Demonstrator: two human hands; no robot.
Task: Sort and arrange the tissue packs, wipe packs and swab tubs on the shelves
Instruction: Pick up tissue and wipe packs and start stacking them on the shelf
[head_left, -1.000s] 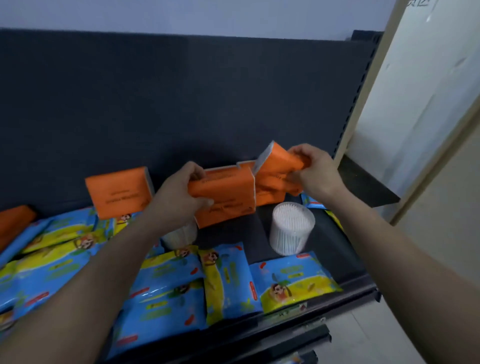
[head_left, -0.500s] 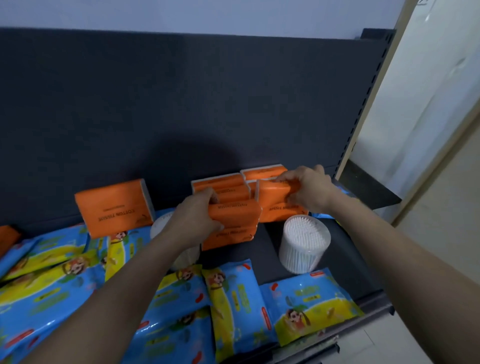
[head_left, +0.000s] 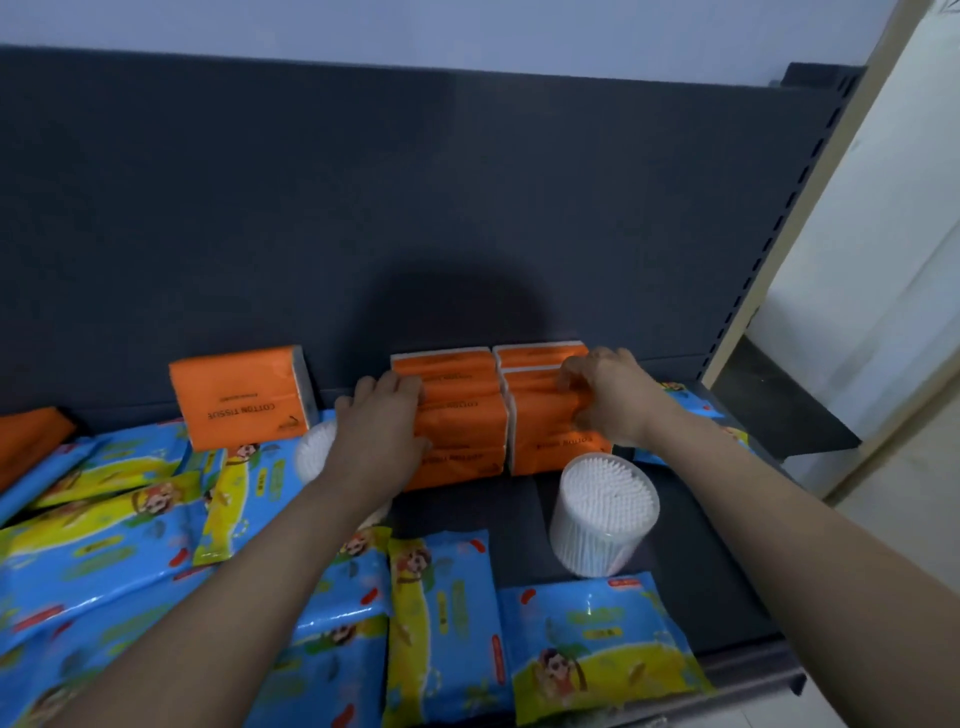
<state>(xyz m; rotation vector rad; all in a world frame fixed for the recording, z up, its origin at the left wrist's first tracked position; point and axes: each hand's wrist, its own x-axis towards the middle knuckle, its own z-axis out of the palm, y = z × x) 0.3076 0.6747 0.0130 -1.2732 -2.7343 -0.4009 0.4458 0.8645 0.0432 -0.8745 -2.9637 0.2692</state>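
- Standing orange tissue pack, far left: "COTTON TISSUE", upside down in this view.
- Centre-left tissue pack: "COTTON", upside down, partly legible.
- Centre-right tissue pack: same wording, blurred.
- Blue wipe packs: print illegible.

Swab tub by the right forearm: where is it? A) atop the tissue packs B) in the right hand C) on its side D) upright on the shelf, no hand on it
D: the swab tub stands upright on the shelf, while the left hand and right hand both grip the orange tissue packs behind it.
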